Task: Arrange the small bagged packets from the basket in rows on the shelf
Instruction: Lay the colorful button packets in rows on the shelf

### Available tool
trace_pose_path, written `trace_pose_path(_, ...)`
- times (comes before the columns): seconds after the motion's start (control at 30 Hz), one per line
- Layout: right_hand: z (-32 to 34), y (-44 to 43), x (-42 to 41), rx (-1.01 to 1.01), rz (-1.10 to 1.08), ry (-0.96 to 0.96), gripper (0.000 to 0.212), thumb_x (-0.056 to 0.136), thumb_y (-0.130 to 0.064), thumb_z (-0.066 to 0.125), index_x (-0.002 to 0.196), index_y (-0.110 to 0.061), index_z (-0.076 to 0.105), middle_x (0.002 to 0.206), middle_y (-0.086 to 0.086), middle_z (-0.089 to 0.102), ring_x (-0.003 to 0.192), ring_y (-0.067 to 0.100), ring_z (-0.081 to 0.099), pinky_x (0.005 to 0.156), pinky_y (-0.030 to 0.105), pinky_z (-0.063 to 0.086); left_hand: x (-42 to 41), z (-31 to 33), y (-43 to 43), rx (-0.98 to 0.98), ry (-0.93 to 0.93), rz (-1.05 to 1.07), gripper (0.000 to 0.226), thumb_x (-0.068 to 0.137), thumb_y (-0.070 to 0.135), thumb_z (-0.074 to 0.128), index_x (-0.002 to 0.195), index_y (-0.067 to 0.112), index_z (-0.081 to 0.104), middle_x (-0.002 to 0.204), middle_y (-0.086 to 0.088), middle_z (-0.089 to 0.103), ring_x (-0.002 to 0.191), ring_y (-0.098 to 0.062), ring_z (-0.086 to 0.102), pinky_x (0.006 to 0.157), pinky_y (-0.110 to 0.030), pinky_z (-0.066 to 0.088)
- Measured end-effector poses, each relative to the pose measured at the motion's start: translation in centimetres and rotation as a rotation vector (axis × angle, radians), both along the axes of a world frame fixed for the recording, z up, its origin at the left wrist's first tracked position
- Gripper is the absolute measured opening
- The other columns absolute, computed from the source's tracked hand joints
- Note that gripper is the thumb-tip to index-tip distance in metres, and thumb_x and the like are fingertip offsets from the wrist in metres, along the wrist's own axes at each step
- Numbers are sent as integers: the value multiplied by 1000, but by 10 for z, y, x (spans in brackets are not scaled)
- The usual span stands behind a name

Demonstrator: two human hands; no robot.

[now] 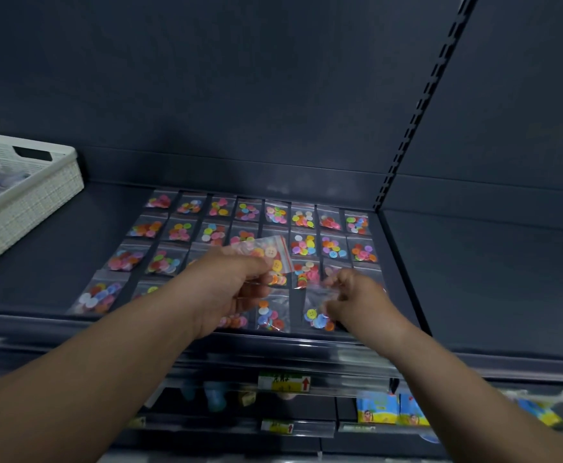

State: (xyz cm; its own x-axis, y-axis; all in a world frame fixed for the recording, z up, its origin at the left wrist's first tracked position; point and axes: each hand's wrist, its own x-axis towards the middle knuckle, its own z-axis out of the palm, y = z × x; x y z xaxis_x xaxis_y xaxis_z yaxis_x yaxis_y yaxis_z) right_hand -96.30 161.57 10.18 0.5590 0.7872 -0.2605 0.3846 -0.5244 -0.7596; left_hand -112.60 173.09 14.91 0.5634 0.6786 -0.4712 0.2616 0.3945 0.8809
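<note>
Packets (270,253) stick up from pinching left hand (230,285); right hand (357,295) pinches front-row packet (317,315).

A shop: slotted shelving (56,235) (price tags (284,382) below).

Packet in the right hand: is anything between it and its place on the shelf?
Nothing visible. The right hand pinches the packet low at the front row of the shelf, beside a laid packet; the left hand, gripping more packets, is off to its left.

A dark shelf (73,235) bears rows of button packets (302,243) (clear bags) and a white basket (22,208).
</note>
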Motion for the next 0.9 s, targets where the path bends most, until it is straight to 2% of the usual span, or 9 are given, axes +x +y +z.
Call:
trace_pose_path(0.1,4,-7,-5,-36,69,-340,36,84,-16,66,116,-25,53,103,-9,55,87,11,56,70,22,43,-1,-2,0,6,8,-4,5,89,17,62,93,13,62,69,-3,65,62,-15,59,58,-26,47)
trace_pose_path(0.17,4,-10,-5,17,100,-501,39,84,-18,67,120,-23,54,113,-6,50,95,14,55,77,22,44,0,-3,1,7,19,-15,9,89,19,63,96,14,63,69,-2,66,64,-16,59,63,-29,46)
trace_pose_path(0.23,1,-13,-5,49,156,-508,22,85,-19,65,106,-21,60,105,-5,51,88,15,57,75,25,47,1,-2,0,10,26,-22,12,89,19,63,99,13,62,69,-1,66,64,-15,59,61,-28,47)
trace_pose_path(0.3,-5,-15,-4,41,246,-469,4,87,-18,63,91,-19,64,93,-5,54,79,11,56,68,18,47,3,-2,-1,25,23,-23,13,89,17,63,99,10,61,70,-2,65,62,-13,58,54,-24,47)
trace_pose_path(0.4,-14,-15,-4,75,331,-458,8,88,-14,61,89,-18,68,91,-7,56,81,6,54,64,3,36,5,0,-2,32,17,-32,13,89,17,63,100,12,61,69,-2,64,59,-12,58,50,-22,46)
trace_pose_path(0.63,-19,-10,-5,159,419,-432,11,89,-12,61,94,-15,71,92,-7,57,85,5,55,72,1,36,13,4,-3,-19,28,-10,7,91,11,54,86,8,59,66,-6,63,57,-15,56,52,-25,46)
trace_pose_path(0.77,-17,-12,-4,172,371,-329,12,90,-13,59,86,-20,69,86,-12,57,78,2,55,68,5,39,17,4,-4,-4,36,-22,12,93,7,48,94,5,60,69,-7,60,57,-14,56,51,-23,47)
trace_pose_path(0.83,-8,-13,-2,235,203,-126,17,91,-16,59,77,-23,64,76,-10,58,67,4,54,64,12,43,18,3,-4,20,37,-66,11,93,7,51,97,6,62,70,-6,61,59,-13,57,52,-22,49)
trace_pose_path(0.9,7,-12,1,303,16,184,18,92,-23,58,75,-23,65,71,-5,60,67,8,54,67,21,46,20,0,-6,41,44,-113,8,92,7,55,96,8,62,73,-6,62,62,-14,58,54,-24,50)
